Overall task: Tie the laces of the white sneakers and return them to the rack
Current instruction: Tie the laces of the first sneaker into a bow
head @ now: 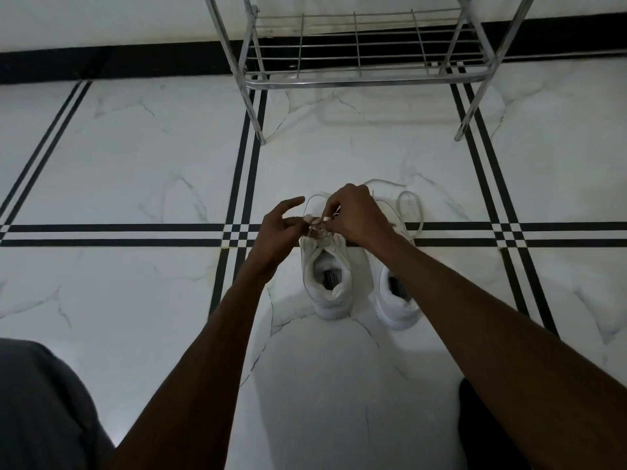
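Observation:
Two white sneakers stand side by side on the floor, heels toward me. Over the left sneaker (326,283), my left hand (278,232) and my right hand (353,215) both pinch its white laces at the top of the tongue. A lace loop (314,201) arcs above the fingers. My left index finger sticks out straight. The right sneaker (397,300) is partly hidden under my right forearm, and its loose laces (412,208) trail on the floor beyond it. The metal shoe rack (363,78) stands ahead, its lowest wire shelf bare.
White marble-look tiles with black double stripes cover the floor (135,157). A black skirting band (118,61) runs along the wall behind the rack. My grey-clad knee (40,408) fills the lower left corner, and a dark shape (481,432) lies under my right arm.

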